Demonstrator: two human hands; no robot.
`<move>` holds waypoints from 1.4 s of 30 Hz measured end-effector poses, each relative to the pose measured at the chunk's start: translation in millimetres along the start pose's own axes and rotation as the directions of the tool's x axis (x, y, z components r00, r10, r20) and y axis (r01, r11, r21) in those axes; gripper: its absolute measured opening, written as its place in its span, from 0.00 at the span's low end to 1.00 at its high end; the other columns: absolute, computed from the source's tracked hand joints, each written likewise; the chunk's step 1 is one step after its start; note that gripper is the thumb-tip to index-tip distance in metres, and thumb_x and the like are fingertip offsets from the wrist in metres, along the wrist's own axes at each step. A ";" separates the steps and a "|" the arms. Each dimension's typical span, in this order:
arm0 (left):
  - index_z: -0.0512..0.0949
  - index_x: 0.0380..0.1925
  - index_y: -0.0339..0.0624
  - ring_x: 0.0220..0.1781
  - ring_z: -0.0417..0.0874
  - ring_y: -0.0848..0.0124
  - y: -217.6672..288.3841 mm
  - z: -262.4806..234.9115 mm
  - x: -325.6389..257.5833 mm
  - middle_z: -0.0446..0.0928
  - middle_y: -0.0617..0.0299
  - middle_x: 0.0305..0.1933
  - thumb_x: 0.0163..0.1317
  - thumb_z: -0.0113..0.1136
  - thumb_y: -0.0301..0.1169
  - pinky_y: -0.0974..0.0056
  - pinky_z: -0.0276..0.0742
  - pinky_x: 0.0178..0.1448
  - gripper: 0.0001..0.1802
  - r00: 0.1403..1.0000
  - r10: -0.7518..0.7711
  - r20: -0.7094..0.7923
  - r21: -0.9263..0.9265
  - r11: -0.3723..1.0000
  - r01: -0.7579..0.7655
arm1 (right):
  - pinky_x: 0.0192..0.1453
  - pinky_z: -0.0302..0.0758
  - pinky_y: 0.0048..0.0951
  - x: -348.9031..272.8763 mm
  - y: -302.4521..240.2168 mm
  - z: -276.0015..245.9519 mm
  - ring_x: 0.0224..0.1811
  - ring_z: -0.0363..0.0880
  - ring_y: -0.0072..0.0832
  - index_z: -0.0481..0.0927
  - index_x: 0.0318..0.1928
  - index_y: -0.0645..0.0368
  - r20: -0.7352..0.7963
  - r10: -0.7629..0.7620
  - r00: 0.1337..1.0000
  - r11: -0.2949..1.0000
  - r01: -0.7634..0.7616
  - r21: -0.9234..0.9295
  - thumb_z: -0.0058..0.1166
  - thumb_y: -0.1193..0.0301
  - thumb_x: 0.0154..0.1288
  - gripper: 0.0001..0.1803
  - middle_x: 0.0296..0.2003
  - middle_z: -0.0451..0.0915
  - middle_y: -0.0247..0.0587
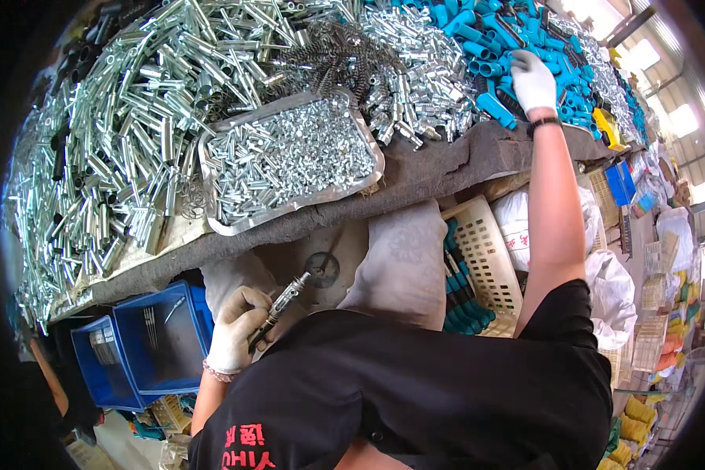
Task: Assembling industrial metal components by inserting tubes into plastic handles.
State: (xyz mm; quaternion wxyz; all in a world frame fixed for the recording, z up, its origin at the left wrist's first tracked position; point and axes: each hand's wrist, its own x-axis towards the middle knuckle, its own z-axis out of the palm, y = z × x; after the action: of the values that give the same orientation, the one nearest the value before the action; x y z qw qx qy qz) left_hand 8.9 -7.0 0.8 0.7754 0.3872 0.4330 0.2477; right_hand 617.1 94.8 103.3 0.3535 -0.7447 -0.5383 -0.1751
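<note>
My left hand (239, 325), in a pale glove, is closed around a slim metal rod assembly (288, 296). Its silvery stepped tip points up and to the right; a dark lower section passes through my fingers. On the right, my white-gloved right hand (531, 81) is at the heap of teal plastic handles (489, 35). Its fingers are bent in against the handles, and what they grip, if anything, is hidden. A teal handle with a black inset (495, 110) lies just below those fingers.
A metal tray (298, 205) of small metal pins sits at the bench's front edge. Metal tubes (133, 117), dark springs (345, 59) and silvery fittings (415, 47) are heaped behind. Blue bins (164, 345) stand lower left; a cream basket (486, 258) with teal-handled tools stands beside my leg.
</note>
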 end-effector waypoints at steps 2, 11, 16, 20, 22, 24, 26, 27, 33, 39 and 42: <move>0.71 0.35 0.40 0.22 0.74 0.74 -0.3 1.5 -3.7 0.75 0.57 0.33 0.63 0.52 0.24 0.71 0.66 0.22 0.02 1.000 0.024 -0.002 0.015 1.000 -0.024 | 0.66 0.74 0.42 26.4 13.4 16.0 0.58 0.80 0.45 0.83 0.56 0.46 0.281 -0.153 0.947 0.822 0.280 -0.495 0.45 0.74 0.66 0.21 0.52 0.84 0.46; 0.71 0.35 0.40 0.19 0.72 0.73 -10.3 -17.3 -17.9 0.75 0.57 0.28 0.63 0.50 0.27 0.70 0.65 0.22 0.04 0.991 0.095 -0.090 0.065 0.994 -0.090 | 0.41 0.76 0.33 -29.4 -99.2 -7.3 0.34 0.83 0.33 0.87 0.43 0.66 0.096 -0.021 0.995 0.941 -0.013 0.339 0.49 0.55 0.75 0.24 0.35 0.87 0.45; 0.70 0.37 0.37 0.22 0.72 0.71 -7.2 -18.8 -3.0 0.74 0.53 0.32 0.61 0.51 0.27 0.68 0.66 0.25 0.06 0.999 0.052 0.003 -0.022 0.998 -0.052 | 0.38 0.72 0.28 -192.7 -199.8 -13.6 0.30 0.74 0.27 0.69 0.48 0.60 0.417 -0.126 0.900 0.571 -0.278 0.773 0.37 0.50 0.81 0.24 0.30 0.73 0.38; 0.73 0.40 0.37 0.24 0.78 0.73 -2.8 -22.0 4.6 0.79 0.56 0.28 0.65 0.54 0.29 0.71 0.72 0.26 0.08 0.998 0.010 0.062 -0.073 0.997 -0.006 | 0.37 0.73 0.20 -246.9 -229.2 -18.9 0.30 0.72 0.16 0.59 0.75 0.53 0.935 -0.220 0.279 0.620 -0.700 0.355 0.48 0.73 0.70 0.33 0.52 0.73 0.37; 0.74 0.40 0.38 0.25 0.78 0.74 1.6 -23.3 -1.2 0.78 0.58 0.28 0.65 0.55 0.30 0.72 0.72 0.26 0.07 0.999 -0.012 0.053 -0.090 0.996 0.016 | 0.42 0.75 0.22 -258.2 -227.7 -12.8 0.34 0.75 0.18 0.67 0.69 0.58 0.925 -0.253 0.284 0.558 -0.738 0.380 0.55 0.78 0.64 0.32 0.51 0.76 0.38; 0.74 0.38 0.40 0.25 0.78 0.75 4.5 -26.0 -5.8 0.78 0.61 0.28 0.65 0.55 0.31 0.72 0.71 0.26 0.07 0.999 -0.042 0.026 -0.012 0.999 0.042 | 0.48 0.77 0.26 -254.2 -224.9 -6.3 0.41 0.79 0.21 0.75 0.58 0.62 0.848 -0.219 0.483 0.775 -0.442 0.452 0.61 0.79 0.59 0.25 0.49 0.80 0.40; 0.75 0.37 0.41 0.24 0.77 0.77 0.4 -28.6 -7.8 0.77 0.62 0.28 0.64 0.56 0.31 0.73 0.70 0.25 0.06 0.999 -0.045 0.025 -0.008 0.999 0.045 | 0.54 0.77 0.29 -250.1 -223.1 -1.4 0.45 0.80 0.24 0.81 0.45 0.64 0.812 -0.206 0.546 0.752 -0.443 0.488 0.66 0.78 0.57 0.15 0.45 0.82 0.40; 0.73 0.36 0.42 0.21 0.75 0.77 -2.9 -29.6 -8.2 0.77 0.60 0.29 0.63 0.56 0.31 0.74 0.66 0.22 0.05 0.999 -0.023 0.028 -0.013 1.000 0.023 | 0.50 0.77 0.27 -250.5 -222.3 6.3 0.42 0.80 0.22 0.82 0.44 0.65 0.751 -0.274 0.601 0.690 -0.421 0.589 0.65 0.78 0.57 0.13 0.44 0.82 0.39; 0.74 0.35 0.44 0.20 0.74 0.78 -0.2 -29.1 -12.1 0.77 0.61 0.29 0.62 0.58 0.32 0.75 0.63 0.19 0.06 0.997 -0.057 0.054 0.123 0.991 0.050 | 0.33 0.70 0.16 -249.2 -247.2 23.9 0.30 0.75 0.13 0.84 0.44 0.63 0.880 -0.234 0.412 0.548 -0.692 0.470 0.64 0.77 0.61 0.11 0.40 0.82 0.33; 0.75 0.39 0.45 0.25 0.77 0.80 10.8 -18.4 -5.5 0.77 0.65 0.28 0.71 0.55 0.37 0.73 0.69 0.24 0.09 0.989 -0.128 0.070 0.126 0.985 0.118 | 0.32 0.74 0.18 -277.6 -280.2 34.1 0.29 0.78 0.14 0.81 0.44 0.62 0.918 -0.279 0.283 0.432 -0.817 0.383 0.62 0.77 0.63 0.09 0.33 0.81 0.31; 0.76 0.43 0.41 0.28 0.76 0.81 2.7 -20.7 4.3 0.77 0.64 0.31 0.72 0.54 0.35 0.73 0.71 0.29 0.09 0.995 -0.017 -0.098 0.374 0.926 0.053 | 0.31 0.75 0.19 -289.8 -284.6 38.1 0.27 0.76 0.15 0.79 0.42 0.62 0.832 -0.323 0.451 0.397 -0.734 0.552 0.59 0.80 0.65 0.06 0.35 0.78 0.33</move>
State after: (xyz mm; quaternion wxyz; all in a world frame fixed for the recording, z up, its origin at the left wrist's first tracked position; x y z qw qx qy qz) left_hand -6.9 5.7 -5.8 0.6701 0.5089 0.5149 0.1641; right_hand 245.0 -25.9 -12.6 0.3864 -0.4821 -0.5151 0.5941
